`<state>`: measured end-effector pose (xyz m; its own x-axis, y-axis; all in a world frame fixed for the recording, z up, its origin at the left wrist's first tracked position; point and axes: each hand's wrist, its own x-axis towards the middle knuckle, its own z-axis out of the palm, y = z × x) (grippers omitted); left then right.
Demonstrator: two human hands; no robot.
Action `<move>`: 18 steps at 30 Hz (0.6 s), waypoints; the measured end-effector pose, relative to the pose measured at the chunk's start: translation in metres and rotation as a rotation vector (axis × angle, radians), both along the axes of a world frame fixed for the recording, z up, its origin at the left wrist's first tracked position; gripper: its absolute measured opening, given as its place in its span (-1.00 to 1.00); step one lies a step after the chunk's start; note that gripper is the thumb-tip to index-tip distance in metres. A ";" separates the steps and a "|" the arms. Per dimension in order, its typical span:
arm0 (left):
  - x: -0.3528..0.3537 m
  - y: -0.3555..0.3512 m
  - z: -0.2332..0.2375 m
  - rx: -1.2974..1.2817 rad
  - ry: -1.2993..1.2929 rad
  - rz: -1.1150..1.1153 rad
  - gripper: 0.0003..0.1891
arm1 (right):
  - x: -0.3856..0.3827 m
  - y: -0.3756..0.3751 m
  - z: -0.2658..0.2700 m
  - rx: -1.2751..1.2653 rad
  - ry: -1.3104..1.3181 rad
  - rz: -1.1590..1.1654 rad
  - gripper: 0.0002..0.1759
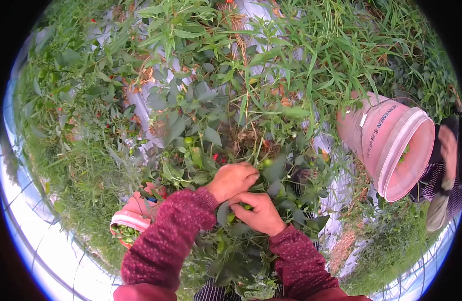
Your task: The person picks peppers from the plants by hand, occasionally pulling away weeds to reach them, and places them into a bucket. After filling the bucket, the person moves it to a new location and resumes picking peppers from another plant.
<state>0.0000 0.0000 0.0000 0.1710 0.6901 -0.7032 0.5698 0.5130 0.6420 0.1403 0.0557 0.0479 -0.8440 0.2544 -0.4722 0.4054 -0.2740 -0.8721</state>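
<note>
Both my hands are close together among the leaves of a pepper plant, low in the middle of the view. My left hand [233, 181] has its fingers curled into the foliage; what they hold, if anything, is hidden. Just below and right of it, my right hand [258, 212] is closed, thumb and fingers pinched at a small green pepper [247, 206] that shows only in part. Another green pepper [267, 163] hangs above the hands, with a green one [189, 141] to the upper left. A bit of red [219, 157] shows near my left hand.
A pink bucket [136, 209] with green peppers stands at lower left. Another person's hand [447, 145] is at the right edge, beside a larger tilted pink bucket [361, 130] with some green inside. Plastic sheeting [336, 195] shows between dense plants and tall grass.
</note>
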 end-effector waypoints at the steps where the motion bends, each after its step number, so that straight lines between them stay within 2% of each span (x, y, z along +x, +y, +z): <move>1: 0.000 -0.013 0.006 0.122 -0.049 0.203 -0.71 | -0.002 0.001 0.006 -0.118 -0.018 -0.105 -0.84; 2: 0.001 -0.023 0.013 0.249 -0.097 0.411 -0.72 | -0.004 0.004 0.011 -0.233 -0.038 -0.204 -0.85; 3: 0.011 -0.024 0.009 0.249 -0.117 0.416 -0.72 | 0.002 0.015 0.007 -0.533 -0.188 -0.347 -0.81; 5: 0.023 -0.035 0.018 0.091 -0.098 0.509 -0.71 | 0.001 0.025 0.002 -0.567 -0.223 -0.515 -0.76; 7: 0.025 -0.044 0.019 0.158 -0.041 0.481 -0.69 | 0.001 0.007 -0.013 -0.518 -0.307 -0.471 -0.72; 9: 0.015 -0.036 0.018 -0.083 -0.260 0.925 -0.64 | 0.002 -0.007 -0.019 -0.508 -0.340 -0.366 -0.72; 11: 0.003 -0.034 0.000 0.012 -0.192 0.914 -0.60 | -0.002 0.000 -0.016 -0.542 -0.383 -0.348 -0.71; 15: 0.004 -0.038 -0.006 -0.046 -0.319 0.981 -0.58 | 0.005 -0.006 -0.021 -0.617 -0.485 -0.456 -0.75; 17: 0.002 -0.038 -0.006 -0.026 -0.358 1.029 -0.58 | 0.003 -0.004 -0.022 -0.670 -0.442 -0.489 -0.77; 18: 0.001 -0.037 -0.005 -0.039 -0.436 1.144 -0.60 | 0.003 -0.003 -0.021 -0.691 -0.460 -0.466 -0.78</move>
<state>0.0008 -0.0374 -0.0052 -0.2941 0.5768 -0.7621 -0.4805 0.6000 0.6396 0.1431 0.0525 0.0265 -0.4217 0.0588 -0.9048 0.3882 -0.8901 -0.2388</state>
